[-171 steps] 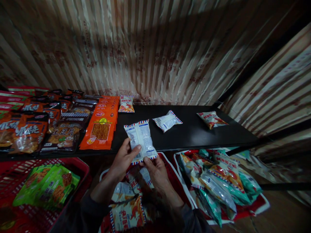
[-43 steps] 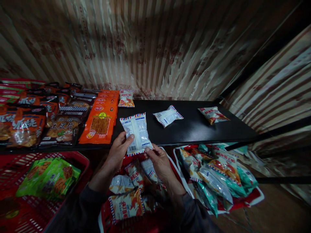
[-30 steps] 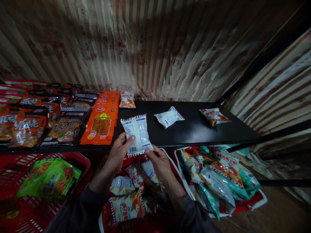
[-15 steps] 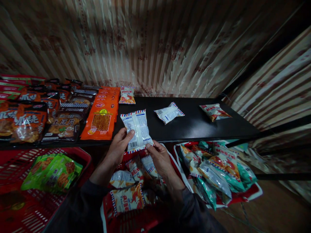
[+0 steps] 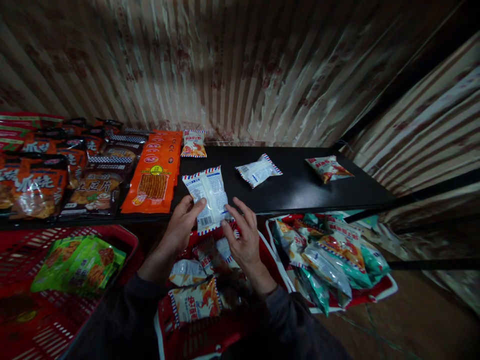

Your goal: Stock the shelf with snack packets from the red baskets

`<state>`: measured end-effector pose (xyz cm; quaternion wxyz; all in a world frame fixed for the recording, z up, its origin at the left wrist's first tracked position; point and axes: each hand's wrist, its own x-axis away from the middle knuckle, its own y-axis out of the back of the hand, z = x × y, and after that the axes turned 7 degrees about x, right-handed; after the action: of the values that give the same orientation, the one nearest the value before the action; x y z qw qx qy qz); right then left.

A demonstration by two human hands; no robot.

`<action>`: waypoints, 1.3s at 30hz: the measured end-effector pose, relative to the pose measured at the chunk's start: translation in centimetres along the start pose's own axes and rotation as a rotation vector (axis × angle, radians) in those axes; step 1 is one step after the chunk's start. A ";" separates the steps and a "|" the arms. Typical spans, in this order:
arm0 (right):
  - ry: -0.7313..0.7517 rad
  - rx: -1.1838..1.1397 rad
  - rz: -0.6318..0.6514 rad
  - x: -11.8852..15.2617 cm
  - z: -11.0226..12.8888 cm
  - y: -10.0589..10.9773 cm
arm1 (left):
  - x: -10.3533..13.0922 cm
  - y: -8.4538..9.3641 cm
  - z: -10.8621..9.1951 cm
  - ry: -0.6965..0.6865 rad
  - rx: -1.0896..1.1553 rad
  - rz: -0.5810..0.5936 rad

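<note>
My left hand (image 5: 183, 224) grips the left edge of a white snack bag (image 5: 208, 196), its thumb on the printed back with the barcode. The bag is tilted up over the front edge of the black shelf (image 5: 296, 192). At the bag's lower right is my right hand (image 5: 243, 237), fingers spread, the fingertips close to or touching the edge. Below both hands, a red basket (image 5: 195, 345) holds several similar bags, partly hidden by my right hand. Farther back on the shelf, one such bag (image 5: 194, 143) stands beside orange packets (image 5: 153, 175).
Two more bags lie on the shelf, one face down (image 5: 258, 171) and one at the right (image 5: 328, 169). Dark snack packs (image 5: 93, 190) fill its left part. A basket with green packets (image 5: 80, 265) is at lower left, another with mixed bags (image 5: 333, 260) at right.
My right hand's fingers have loosened from the bag's lower right corner and spread apart. My left hand still has the bag. The whole view has shifted slightly.
</note>
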<state>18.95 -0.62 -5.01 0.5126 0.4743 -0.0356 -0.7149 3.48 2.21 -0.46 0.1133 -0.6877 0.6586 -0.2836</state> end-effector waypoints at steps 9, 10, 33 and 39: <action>0.125 0.099 0.002 0.1 0.0 -0.1 | 0.2 -0.4 -0.2 0.002 0.010 -0.024; 0.113 0.086 0.009 0.1 0.0 -0.1 | 0.2 -0.4 -0.3 -0.002 0.008 -0.024; -0.366 -0.386 -0.045 0.8 0.3 -0.6 | 1.9 -1.0 -0.2 -0.043 -0.205 0.397; -0.662 -0.487 -0.124 0.6 -0.2 -0.6 | 1.8 -0.7 -0.2 -0.043 -0.242 0.446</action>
<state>18.66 -0.71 -5.86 0.5266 0.0851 0.0003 -0.8458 3.91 0.57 0.53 0.1037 -0.5399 0.8206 -0.1560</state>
